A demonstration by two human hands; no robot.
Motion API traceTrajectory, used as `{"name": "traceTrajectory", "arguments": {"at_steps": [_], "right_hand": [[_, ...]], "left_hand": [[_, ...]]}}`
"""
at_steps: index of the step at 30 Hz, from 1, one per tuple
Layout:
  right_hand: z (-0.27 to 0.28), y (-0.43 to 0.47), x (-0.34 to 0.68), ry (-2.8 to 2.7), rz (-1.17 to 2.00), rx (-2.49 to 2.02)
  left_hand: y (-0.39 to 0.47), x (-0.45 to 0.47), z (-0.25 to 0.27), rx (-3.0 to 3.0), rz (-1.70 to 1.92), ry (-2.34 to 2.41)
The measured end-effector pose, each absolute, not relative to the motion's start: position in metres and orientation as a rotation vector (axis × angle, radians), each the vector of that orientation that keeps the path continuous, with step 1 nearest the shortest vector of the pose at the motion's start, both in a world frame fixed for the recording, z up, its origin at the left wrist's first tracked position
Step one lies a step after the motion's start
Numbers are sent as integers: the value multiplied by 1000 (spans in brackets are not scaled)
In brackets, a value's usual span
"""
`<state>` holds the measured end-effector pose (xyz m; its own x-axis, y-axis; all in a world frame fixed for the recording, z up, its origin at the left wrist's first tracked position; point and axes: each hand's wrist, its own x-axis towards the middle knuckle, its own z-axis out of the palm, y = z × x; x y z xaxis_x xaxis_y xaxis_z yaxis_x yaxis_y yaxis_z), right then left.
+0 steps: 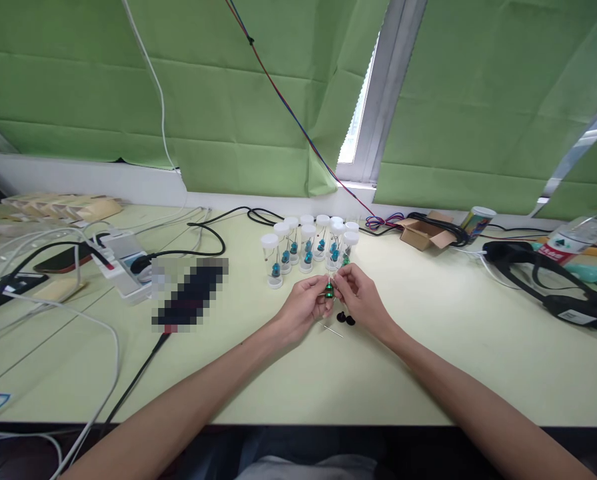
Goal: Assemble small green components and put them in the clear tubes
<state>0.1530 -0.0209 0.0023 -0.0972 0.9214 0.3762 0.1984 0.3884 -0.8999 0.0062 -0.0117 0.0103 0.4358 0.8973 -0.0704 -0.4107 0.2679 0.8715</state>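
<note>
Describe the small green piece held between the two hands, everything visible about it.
The small green piece is a tiny, shiny, metallic-looking part, roughly rounded; finer detail is too small to tell. It is pinched between the fingertips of the left hand and the right hand, held just above the pale table. Behind it stands a cluster of clear vials with white caps. Below it, on the table, lie two small black pieces and a thin pin.
</note>
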Motion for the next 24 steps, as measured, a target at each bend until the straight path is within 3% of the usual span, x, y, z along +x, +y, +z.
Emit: {"name": "traceTrajectory", "arguments": {"at_steps": [24], "right_hand": [[-1,-15,159,-1491,678,-1044]], "left_hand": [[-12,4,15,1307,1023,791]]}}
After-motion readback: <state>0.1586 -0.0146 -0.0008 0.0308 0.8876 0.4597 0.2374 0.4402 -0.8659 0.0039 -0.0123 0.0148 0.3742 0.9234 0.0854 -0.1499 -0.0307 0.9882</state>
